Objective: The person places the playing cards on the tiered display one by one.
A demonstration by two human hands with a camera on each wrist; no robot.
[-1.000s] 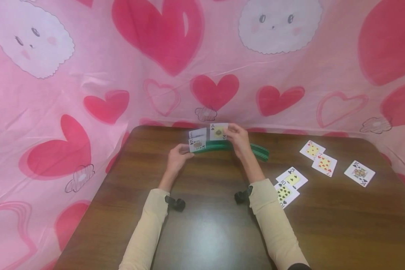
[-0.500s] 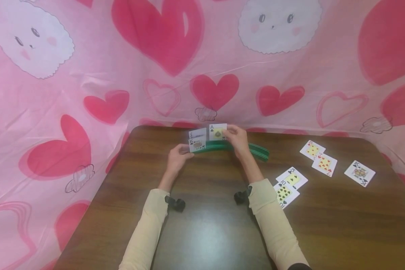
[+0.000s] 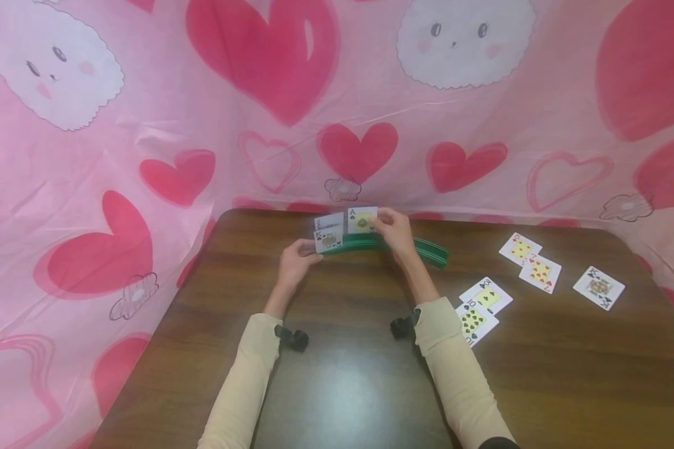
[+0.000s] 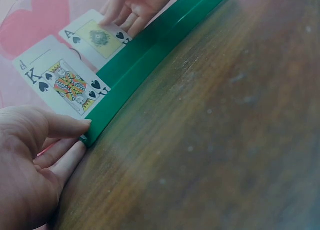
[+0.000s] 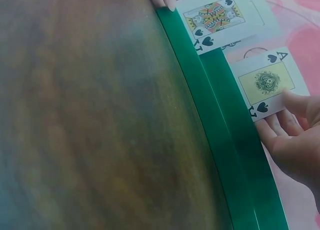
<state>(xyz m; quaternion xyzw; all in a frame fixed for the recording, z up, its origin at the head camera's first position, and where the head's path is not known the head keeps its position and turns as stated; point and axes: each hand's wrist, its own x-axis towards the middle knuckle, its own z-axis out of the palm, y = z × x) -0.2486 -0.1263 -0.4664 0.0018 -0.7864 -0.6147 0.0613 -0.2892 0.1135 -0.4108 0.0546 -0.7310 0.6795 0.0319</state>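
A curved green card holder [image 3: 431,252] stands near the far side of the table. My left hand [image 3: 294,263] pinches its left end, thumb in front, beside a king of spades [image 4: 69,85] upright in the front slot. Behind that king another card [image 3: 328,220] shows only its upper part. My right hand [image 3: 397,236] holds an ace of spades [image 5: 266,83] between thumb and fingers, its lower edge down at the rear slot. In the right wrist view the thumb lies on the ace's face, with the other fingers behind it.
On the right of the brown table [image 3: 348,386] several cards lie face up. Two red cards overlap, the seven of hearts [image 3: 540,274] on top. A ten of spades [image 3: 474,323] overlaps another card, and a king [image 3: 598,288] lies alone. A pink heart-printed cloth [image 3: 269,174] hangs behind.
My right hand has moved slightly down and left with the ace, which sits a little lower at the holder. My left hand has stayed at the holder's end.
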